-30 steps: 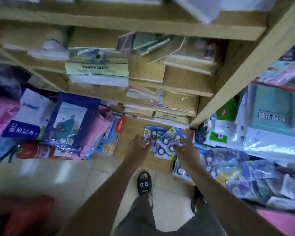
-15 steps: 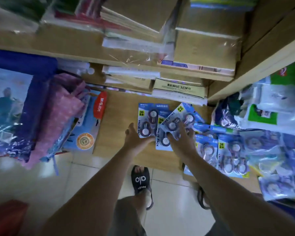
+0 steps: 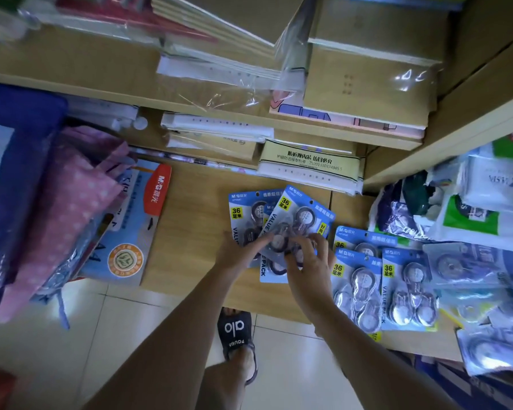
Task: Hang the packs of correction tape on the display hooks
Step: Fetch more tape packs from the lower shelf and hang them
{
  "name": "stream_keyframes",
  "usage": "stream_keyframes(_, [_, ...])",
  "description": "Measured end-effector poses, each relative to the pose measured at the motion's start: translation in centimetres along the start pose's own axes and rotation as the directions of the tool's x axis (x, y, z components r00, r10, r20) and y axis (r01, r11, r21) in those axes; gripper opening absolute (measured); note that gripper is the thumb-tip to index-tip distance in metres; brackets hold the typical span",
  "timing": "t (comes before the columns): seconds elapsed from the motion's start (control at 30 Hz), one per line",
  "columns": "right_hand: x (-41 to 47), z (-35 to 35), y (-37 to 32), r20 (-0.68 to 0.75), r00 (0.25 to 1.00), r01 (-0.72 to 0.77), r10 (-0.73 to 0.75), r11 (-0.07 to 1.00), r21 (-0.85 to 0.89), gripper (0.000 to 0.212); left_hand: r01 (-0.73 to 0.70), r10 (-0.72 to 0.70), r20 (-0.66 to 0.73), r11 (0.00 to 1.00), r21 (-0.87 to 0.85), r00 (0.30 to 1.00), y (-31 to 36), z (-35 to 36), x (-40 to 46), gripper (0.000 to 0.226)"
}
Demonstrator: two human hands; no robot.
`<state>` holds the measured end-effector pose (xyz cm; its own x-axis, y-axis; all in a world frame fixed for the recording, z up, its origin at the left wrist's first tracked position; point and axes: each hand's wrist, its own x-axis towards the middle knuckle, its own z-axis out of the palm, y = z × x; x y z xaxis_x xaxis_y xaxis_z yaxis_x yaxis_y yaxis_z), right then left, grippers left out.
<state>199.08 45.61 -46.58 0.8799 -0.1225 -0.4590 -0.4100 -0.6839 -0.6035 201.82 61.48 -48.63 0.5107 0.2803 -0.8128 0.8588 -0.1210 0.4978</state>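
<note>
Packs (image 3: 301, 220) of correction tape lie in a loose, overlapping heap on the low wooden shelf (image 3: 196, 220), the top one tilted so its hang-hole corner points toward the back. Both hands are on this heap. The left hand (image 3: 240, 255) reaches in from the left with fingers stretched nearly straight over the blister bubbles, touching the top pack; whether its thumb is tucked beneath an edge cannot be told. The right hand (image 3: 308, 261) has its fingers curled over the lower right part of the same pack, gripping it at the edge.

Just right of the heap, more packs (image 3: 382, 285) lie side by side, their edges touching or overlapping, reaching out to the shelf's front lip. Further right, bagged goods (image 3: 462, 220) crowd that corner.

Left of the heap the shelf shows a bare strip of wood up to a blue box (image 3: 131, 232) leaning at the front edge. Behind the heap, banded stacks of notebooks (image 3: 308, 167) sit close, their front edge just short of the packs' tops. The shelf board above overhangs them. Below the front lip are floor tiles (image 3: 131, 335) and a sandalled foot (image 3: 237, 338).
</note>
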Motion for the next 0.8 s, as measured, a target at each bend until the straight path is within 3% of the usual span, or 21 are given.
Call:
stream_keyframes(0.1, [-0.1, -0.2, 0.2, -0.035, 0.999, 0.016, -0.014, 0.999, 0.051, 0.017, 0.002, -0.002, -0.018, 1.0, 0.0, 1.0, 0.1, 0.4, -1.0, 0.107])
stream_keyframes(0.2, [0.3, -0.4, 0.2, -0.068, 0.993, -0.085, 0.1, 0.977, 0.194, 0.025, -0.002, 0.001, -0.022, 1.0, -0.026, 1.0, -0.3, 0.9, -1.3, 0.103])
stream_keyframes(0.27, [0.6, -0.8, 0.1, -0.06, 0.959, -0.249, 0.277, 0.924, 0.289, 0.043, -0.007, 0.007, -0.002, 0.999, -0.037, 1.0, -0.3, 0.8, -1.4, 0.105])
stream_keyframes(0.33, [0.9, -1.3, 0.1, -0.008, 0.922, -0.37, 0.387, 0.887, 0.278, 0.074, -0.027, 0.029, 0.03, 0.999, -0.035, 0.999, -0.4, 0.4, -1.6, 0.108])
stream_keyframes(0.5, [1.6, -0.9, -0.1, 0.09, 0.899, -0.437, 0.428, 0.867, 0.24, 0.09, -0.055, 0.058, 0.13, 0.998, -0.028, 0.99, -1.8, -1.1, -1.2, 0.091])
stream_keyframes(0.67, [2.1, -1.3, -0.9, 0.115, 0.89, -0.456, 0.442, 0.873, 0.172, 0.088, -0.068, 0.079, 0.206, 0.996, -0.063, 0.975, -2.3, -1.0, -1.4, 0.076])
stream_keyframes(0.8, [1.8, -1.0, -0.9, 0.166, 0.898, -0.432, 0.407, 0.887, 0.161, 0.092, -0.08, 0.105, 0.203, 0.989, -0.128, 0.973, -2.7, -0.5, -1.5, 0.08])
